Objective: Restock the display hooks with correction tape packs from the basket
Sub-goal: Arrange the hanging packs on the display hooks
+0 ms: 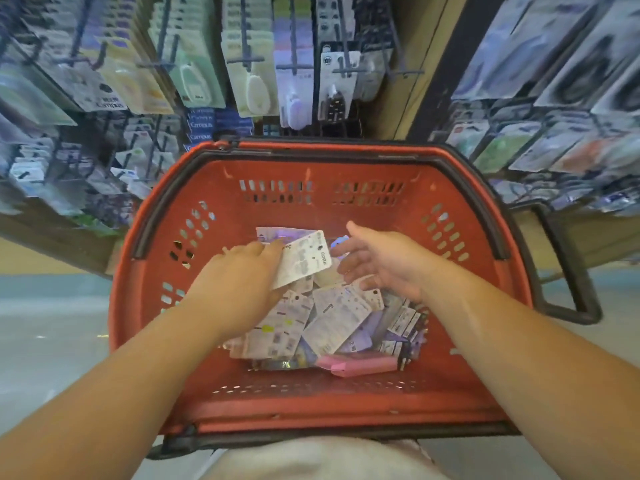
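A red plastic basket [311, 407] sits right in front of me, holding a loose heap of correction tape packs [329, 317] lying back side up. My left hand [239, 275] reaches in and holds one white pack [303, 259] lifted above the heap, its printed back facing me. My right hand [377, 261] hovers just right of that pack with fingers spread and relaxed, holding nothing. Display hooks [247, 58] with hanging packs fill the wall beyond the basket.
A pink case [360, 365] and small purple boxes [405, 323] lie in the basket's near right part. The basket's black handle [568, 265] hangs off its right side. More hooks with packaged goods [554, 81] cover the right wall. Grey floor shows at left.
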Demonstrator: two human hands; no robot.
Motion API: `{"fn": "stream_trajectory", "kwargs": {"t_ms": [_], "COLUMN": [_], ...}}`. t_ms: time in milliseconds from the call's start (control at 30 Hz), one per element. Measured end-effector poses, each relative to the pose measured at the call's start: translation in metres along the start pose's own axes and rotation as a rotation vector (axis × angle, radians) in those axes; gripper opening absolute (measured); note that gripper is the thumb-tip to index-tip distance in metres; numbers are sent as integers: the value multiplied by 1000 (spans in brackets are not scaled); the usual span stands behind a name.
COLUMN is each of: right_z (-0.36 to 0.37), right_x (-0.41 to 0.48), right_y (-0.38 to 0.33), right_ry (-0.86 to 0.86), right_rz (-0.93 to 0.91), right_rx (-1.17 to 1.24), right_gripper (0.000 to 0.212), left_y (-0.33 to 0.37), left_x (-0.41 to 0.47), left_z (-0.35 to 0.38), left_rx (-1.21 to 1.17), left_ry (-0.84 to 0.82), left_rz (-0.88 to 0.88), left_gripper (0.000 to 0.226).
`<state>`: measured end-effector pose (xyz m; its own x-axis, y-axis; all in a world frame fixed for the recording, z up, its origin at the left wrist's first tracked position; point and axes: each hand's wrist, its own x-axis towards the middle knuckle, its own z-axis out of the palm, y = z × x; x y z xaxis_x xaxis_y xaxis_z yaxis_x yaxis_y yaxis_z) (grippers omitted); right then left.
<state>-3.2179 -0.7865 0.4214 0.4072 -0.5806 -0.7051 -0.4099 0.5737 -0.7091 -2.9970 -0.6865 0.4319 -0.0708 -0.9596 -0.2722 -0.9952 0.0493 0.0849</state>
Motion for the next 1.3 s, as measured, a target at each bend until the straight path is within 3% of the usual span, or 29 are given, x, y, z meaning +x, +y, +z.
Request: {"fn": "stream_trajectory", "kwargs": {"t_ms": [100, 167, 200, 367, 567, 767, 933, 1000, 1167, 1300], "right_z": [-17, -20, -20, -5, 6, 11, 17, 18, 18, 16], "right_x": [25, 33, 36, 45, 41, -3, -26, -27, -14, 5], "right_y": [25, 38, 44, 71, 45, 0, -22, -24, -19, -17], "right_ry": [131, 69, 37, -33, 29, 14, -14, -31, -82, -78], "right_rz": [8, 47, 83, 160, -72, -230, -210, -194, -165, -196], "right_rx": [-578, -920, -953, -704, -556, -165, 183, 283, 384, 321], "right_gripper": [32, 32, 32, 26, 28, 61, 33, 26, 36, 34], "left_y": [-5, -7, -8, -13, -9, 3, 17, 18, 8, 9], "left_x": [1, 2, 2, 1, 2, 3, 2, 3, 3, 3], "left_z": [10, 14, 15, 16, 16, 10, 0, 3, 8, 7], "left_rx": [-30, -51, -64, -73, -176, -432, -526, -548, -792, -1221], "left_ry": [-80, -112, -116, -132, -106, -39, 8, 8, -67, -185], "left_rz": [-84, -121, -134, -165, -159, -50, 77, 75, -78, -240], "left_gripper": [49, 45, 44, 47, 63, 84, 105, 97, 43, 41]}}
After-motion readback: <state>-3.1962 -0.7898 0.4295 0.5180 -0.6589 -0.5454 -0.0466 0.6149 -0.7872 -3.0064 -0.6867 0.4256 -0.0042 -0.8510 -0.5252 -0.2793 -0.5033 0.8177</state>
